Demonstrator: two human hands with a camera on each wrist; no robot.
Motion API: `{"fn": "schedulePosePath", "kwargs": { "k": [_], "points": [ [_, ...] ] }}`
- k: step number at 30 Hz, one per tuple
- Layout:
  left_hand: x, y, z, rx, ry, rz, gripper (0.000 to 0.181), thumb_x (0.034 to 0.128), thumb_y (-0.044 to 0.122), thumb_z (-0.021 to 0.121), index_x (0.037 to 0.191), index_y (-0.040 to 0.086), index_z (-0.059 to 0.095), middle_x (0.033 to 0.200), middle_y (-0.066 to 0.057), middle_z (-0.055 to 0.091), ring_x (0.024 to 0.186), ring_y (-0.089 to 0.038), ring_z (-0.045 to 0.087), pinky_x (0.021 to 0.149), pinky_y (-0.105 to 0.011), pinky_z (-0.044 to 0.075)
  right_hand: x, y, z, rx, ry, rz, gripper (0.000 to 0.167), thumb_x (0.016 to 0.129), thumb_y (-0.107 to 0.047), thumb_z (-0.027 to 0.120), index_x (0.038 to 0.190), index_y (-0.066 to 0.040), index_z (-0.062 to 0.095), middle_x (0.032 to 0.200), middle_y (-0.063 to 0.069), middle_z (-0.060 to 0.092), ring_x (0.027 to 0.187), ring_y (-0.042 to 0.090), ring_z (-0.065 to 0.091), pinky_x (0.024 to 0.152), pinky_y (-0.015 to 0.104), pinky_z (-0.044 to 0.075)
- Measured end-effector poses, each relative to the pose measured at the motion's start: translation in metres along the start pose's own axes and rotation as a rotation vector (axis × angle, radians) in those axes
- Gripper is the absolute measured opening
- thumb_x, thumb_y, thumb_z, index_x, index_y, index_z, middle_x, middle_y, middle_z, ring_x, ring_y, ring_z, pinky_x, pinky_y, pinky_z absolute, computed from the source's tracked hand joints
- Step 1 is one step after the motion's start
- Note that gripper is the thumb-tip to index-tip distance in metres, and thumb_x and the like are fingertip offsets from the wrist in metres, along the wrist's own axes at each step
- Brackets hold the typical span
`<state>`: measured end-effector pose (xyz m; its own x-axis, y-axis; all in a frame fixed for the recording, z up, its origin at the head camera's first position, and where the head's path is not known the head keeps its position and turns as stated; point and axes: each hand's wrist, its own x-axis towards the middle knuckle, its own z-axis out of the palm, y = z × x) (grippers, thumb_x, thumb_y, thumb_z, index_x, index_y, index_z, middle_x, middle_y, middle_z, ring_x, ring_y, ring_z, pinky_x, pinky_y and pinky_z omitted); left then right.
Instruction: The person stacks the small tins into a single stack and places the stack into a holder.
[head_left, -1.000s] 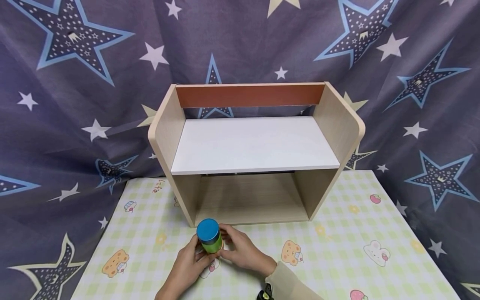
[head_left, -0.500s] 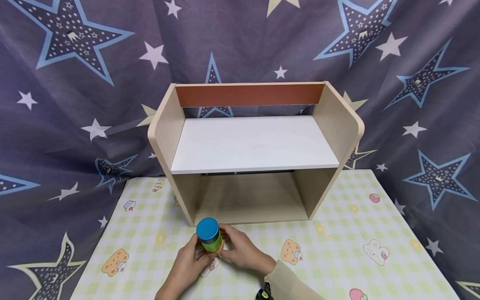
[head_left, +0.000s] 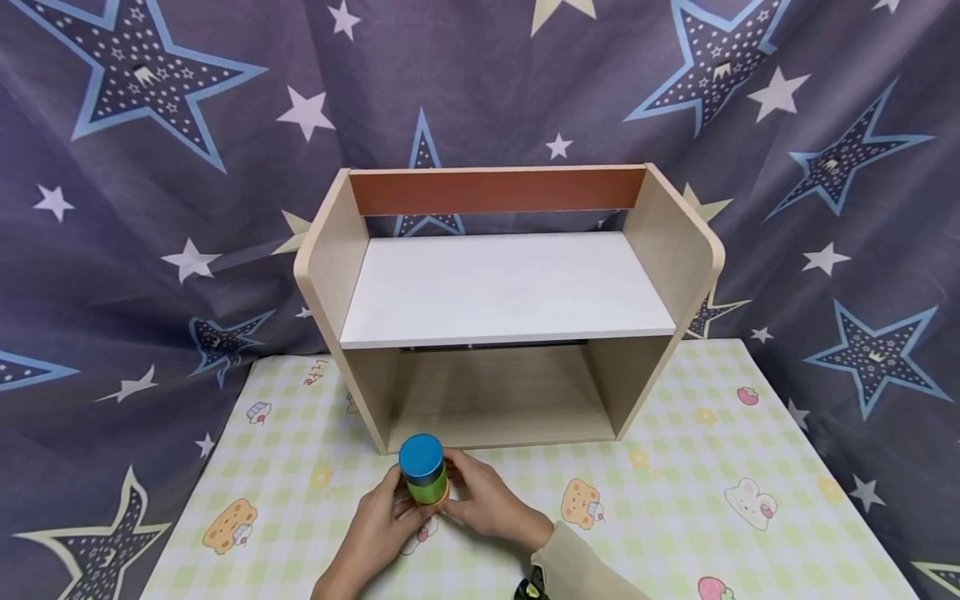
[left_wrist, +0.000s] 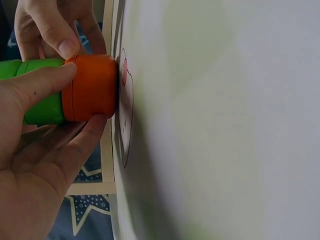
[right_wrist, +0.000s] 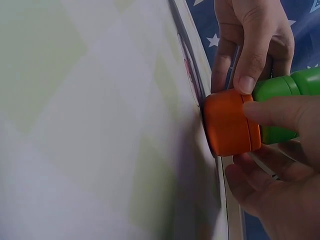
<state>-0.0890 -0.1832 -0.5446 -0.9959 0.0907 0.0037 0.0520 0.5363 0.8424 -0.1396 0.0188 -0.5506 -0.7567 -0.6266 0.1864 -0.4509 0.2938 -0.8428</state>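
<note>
The toy (head_left: 423, 477) was held upright at the table (head_left: 660, 542), by the near left corner of the shelf (head_left: 510, 287) — its orange bottom (left_wrist: 94, 87) pinched by the left hand (head_left: 375, 521) and the right hand (head_left: 487, 500). Soft, even squeezing seemed to be needed.

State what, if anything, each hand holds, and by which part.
The left hand and right hand both hold the blue-topped cylinder by its orange base, near the green section.

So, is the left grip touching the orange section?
Touching: in the left wrist view, the left grip lays its thumb on the orange section.
</note>
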Motion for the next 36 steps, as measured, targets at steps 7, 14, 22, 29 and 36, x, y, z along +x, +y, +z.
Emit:
{"fn": "schedulePosePath", "kwargs": {
  "k": [7, 14, 22, 29, 36],
  "points": [
    [0.003, 0.004, 0.003, 0.009, -0.026, 0.034, 0.064, 0.0845, 0.026, 0.083, 0.138, 0.019, 0.05, 0.124, -0.006, 0.067, 0.109, -0.018, 0.066, 0.09, -0.035, 0.055, -0.005, 0.001, -0.004, 0.018, 0.018, 0.033, 0.066, 0.089, -0.005, 0.076, 0.146, -0.011, 0.043, 0.131, 0.001, 0.058, 0.117, 0.011, 0.057, 0.096, 0.03, 0.051],
    [0.008, 0.01, 0.008, -0.013, -0.095, 0.082, 0.068, 0.0881, 0.035, 0.079, 0.144, 0.016, 0.045, 0.127, -0.01, 0.065, 0.109, -0.019, 0.067, 0.086, -0.034, 0.056, -0.013, 0.002, -0.014, 0.057, 0.032, 0.046, 0.067, 0.09, -0.008, 0.076, 0.148, -0.012, 0.042, 0.134, 0.002, 0.057, 0.121, 0.014, 0.056, 0.098, 0.033, 0.051],
    [0.015, 0.016, 0.016, -0.079, -0.129, 0.116, 0.073, 0.0879, 0.031, 0.08, 0.148, 0.013, 0.042, 0.134, -0.017, 0.059, 0.117, -0.025, 0.063, 0.086, -0.025, 0.055, -0.02, 0.003, -0.024, 0.047, 0.061, 0.055, 0.069, 0.089, -0.005, 0.077, 0.148, -0.012, 0.042, 0.134, 0.003, 0.058, 0.12, 0.016, 0.057, 0.099, 0.034, 0.05],
    [0.02, 0.022, 0.023, -0.114, -0.148, 0.157, 0.074, 0.0875, 0.029, 0.08, 0.149, 0.017, 0.042, 0.136, -0.014, 0.059, 0.117, -0.023, 0.062, 0.086, -0.024, 0.055, -0.028, 0.005, -0.032, 0.019, 0.085, 0.067, 0.069, 0.088, -0.004, 0.078, 0.146, -0.012, 0.043, 0.132, 0.002, 0.059, 0.119, 0.016, 0.058, 0.1, 0.035, 0.05],
    [0.025, 0.031, 0.031, -0.1, -0.173, 0.18, 0.076, 0.0867, 0.034, 0.08, 0.149, 0.017, 0.042, 0.136, -0.013, 0.059, 0.117, -0.022, 0.063, 0.087, -0.024, 0.055, -0.036, 0.003, -0.043, 0.028, 0.109, 0.095, 0.068, 0.088, -0.006, 0.078, 0.146, -0.012, 0.044, 0.132, 0.003, 0.059, 0.119, 0.019, 0.058, 0.1, 0.038, 0.05]
  ]
}}
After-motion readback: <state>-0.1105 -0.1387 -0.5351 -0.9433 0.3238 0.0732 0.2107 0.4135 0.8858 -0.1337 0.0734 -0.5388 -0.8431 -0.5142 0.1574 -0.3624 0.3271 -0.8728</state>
